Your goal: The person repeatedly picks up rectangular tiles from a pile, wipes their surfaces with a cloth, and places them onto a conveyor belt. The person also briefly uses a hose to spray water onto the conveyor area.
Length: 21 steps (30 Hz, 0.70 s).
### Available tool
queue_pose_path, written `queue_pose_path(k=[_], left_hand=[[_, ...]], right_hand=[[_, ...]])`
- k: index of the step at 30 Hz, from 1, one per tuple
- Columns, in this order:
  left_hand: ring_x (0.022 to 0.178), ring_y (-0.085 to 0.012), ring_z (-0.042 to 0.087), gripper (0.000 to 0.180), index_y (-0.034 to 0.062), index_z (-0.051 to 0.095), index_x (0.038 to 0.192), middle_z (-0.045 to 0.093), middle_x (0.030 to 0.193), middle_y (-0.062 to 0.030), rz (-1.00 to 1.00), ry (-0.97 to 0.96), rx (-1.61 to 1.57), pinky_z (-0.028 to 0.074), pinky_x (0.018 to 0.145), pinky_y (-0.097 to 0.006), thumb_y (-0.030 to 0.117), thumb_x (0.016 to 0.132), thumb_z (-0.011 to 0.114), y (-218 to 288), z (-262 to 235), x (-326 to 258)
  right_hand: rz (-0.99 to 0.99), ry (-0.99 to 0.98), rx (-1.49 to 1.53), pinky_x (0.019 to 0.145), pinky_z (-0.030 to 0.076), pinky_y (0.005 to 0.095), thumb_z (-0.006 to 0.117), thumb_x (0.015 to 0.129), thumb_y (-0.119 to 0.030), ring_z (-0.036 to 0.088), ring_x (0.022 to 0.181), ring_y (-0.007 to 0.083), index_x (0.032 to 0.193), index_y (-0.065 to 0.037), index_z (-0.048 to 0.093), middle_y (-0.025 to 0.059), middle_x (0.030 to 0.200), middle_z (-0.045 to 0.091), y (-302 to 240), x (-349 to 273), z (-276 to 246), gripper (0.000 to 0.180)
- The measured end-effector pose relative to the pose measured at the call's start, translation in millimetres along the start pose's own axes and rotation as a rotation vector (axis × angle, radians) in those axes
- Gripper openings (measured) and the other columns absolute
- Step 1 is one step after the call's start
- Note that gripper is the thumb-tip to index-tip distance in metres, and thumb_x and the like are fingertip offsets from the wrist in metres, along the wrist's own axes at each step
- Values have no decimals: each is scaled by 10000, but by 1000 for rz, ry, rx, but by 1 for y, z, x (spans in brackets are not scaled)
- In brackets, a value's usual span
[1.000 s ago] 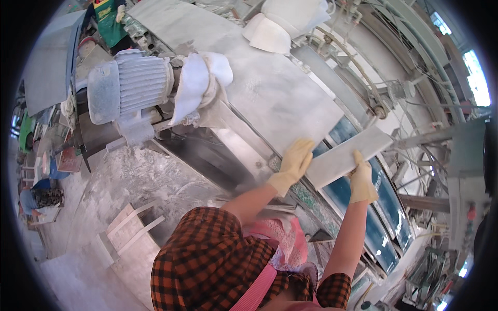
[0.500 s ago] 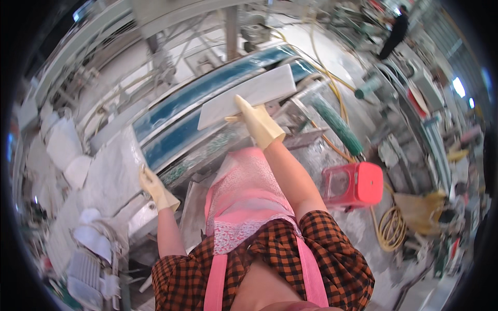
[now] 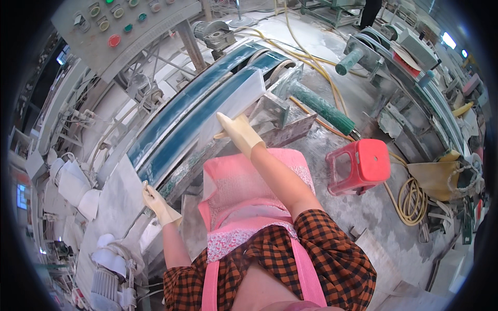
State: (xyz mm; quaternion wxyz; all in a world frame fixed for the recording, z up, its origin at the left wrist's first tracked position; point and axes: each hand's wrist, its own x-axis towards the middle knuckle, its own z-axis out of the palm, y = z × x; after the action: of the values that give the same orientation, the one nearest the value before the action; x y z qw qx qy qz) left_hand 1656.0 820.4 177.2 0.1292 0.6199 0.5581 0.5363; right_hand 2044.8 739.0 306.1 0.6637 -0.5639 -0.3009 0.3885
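Observation:
Both my hands wear cream rubber gloves. My right hand (image 3: 239, 133) grips the near edge of a long white slab (image 3: 244, 96), thumb on its upper face and some fingers hidden beneath. That slab, partly smeared by motion, lies along the nearer of two blue conveyor belts (image 3: 181, 127). To the left, my left hand (image 3: 160, 205) is closed at the edge of a pale, flat slab (image 3: 116, 189) by the belts' near-left end. Its fingertips meet that edge, and part of its grip is hidden.
A control panel (image 3: 129, 31) with coloured buttons overhangs the far left. Right of the belts sit a green roller (image 3: 324, 111) and a red plastic stool (image 3: 371, 166). Yellow hose (image 3: 412, 205) lies coiled on the floor. A grey motor (image 3: 106, 285) stands at lower left. Another person's dark-clothed legs (image 3: 370, 13) show far off.
My right hand and the white slab have shifted left and slightly nearer along the belts. My left hand stays at the pale slab's edge. The view has tilted, bringing the control panel into sight.

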Motion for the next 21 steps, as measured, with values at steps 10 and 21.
queue_pose_path(k=[10,21], left_hand=[[1138,-238,602,311,-60,608,1224,637,1230,-180,-83,49,-25,442,1009,-335,151,1022,503,18,-30,-9],[1087,-193,595,292,-13,611,1245,651,1171,-143,-172,-18,90,442,978,-313,134,1012,516,43,-34,0]], right_hand=[[149,-230,134,745,592,351,588,903,-248,677,958,253,1241,59,538,185,1152,628,0,-14,36,460],[165,-287,81,697,612,322,591,913,-235,680,918,243,1177,78,558,185,1112,626,-10,-25,58,411]])
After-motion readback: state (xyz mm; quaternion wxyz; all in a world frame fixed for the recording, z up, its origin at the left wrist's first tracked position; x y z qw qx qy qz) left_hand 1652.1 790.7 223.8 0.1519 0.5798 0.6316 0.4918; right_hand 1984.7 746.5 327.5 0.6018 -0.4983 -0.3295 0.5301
